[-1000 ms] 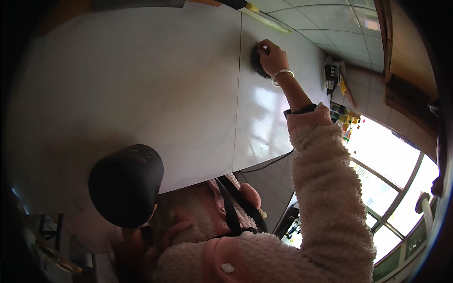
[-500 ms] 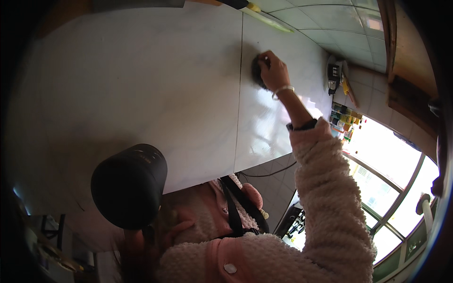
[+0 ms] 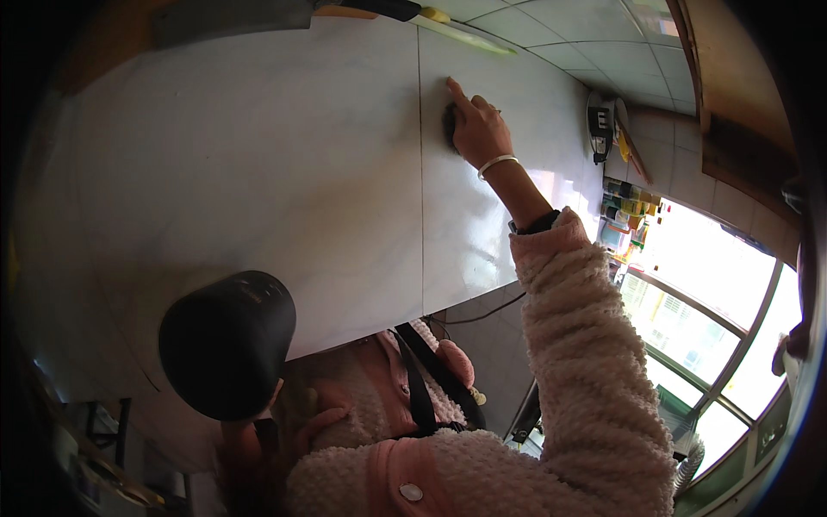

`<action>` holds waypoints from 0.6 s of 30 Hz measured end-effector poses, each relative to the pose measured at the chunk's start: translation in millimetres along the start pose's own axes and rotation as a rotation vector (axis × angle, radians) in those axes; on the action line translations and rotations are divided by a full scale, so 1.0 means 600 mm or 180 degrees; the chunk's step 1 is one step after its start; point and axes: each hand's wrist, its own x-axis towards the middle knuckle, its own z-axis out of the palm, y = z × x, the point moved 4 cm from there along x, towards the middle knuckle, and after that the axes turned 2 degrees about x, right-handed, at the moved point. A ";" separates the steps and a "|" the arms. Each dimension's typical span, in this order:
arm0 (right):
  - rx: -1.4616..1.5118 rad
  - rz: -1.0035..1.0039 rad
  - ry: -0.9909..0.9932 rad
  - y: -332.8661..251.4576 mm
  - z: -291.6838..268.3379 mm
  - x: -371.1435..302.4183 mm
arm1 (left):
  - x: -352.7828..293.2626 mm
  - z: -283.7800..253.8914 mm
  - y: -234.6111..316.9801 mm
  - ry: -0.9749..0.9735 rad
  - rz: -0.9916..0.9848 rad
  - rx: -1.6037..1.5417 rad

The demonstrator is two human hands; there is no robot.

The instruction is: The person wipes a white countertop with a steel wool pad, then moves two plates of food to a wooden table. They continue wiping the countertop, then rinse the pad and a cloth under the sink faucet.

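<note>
My right hand (image 3: 482, 127) is on the far right part of the pale, glossy tabletop (image 3: 327, 172), just right of a thin dark seam. Its index finger stretches out and points away from me, its tip at or very near the surface. The other fingers curl over a dark, fuzzy-edged scrubbing pad (image 3: 449, 125), mostly hidden under the palm. A light bangle (image 3: 497, 165) circles the wrist below it. My left hand cannot be made out. A big black rounded cylinder (image 3: 226, 345) covers the lower left, with a dim skin-coloured patch beneath it.
A broad-bladed knife (image 3: 233, 23) with a black handle lies along the far edge, partly over something brown. Beside it is a long pale-green strip (image 3: 469, 34) with a yellow end. A power strip-like object (image 3: 600, 129) stands near the tiled wall; bottles and packets (image 3: 629, 211) stand by the window.
My right index finger has straightened out from its curl around the pad. The view has shifted a little, so the table and hand sit farther left in the picture.
</note>
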 end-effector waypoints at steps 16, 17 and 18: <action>-0.0022 0.0162 0.0422 -0.013 0.009 0.019 | -0.009 0.005 0.000 -0.0035 0.0045 0.0070; 0.0670 0.0160 0.0898 -0.036 -0.004 0.010 | -0.005 0.005 0.000 -0.0027 0.0053 0.0064; 0.1342 0.0465 0.1302 -0.054 -0.013 0.002 | 0.002 0.009 0.003 -0.0038 0.0052 0.0073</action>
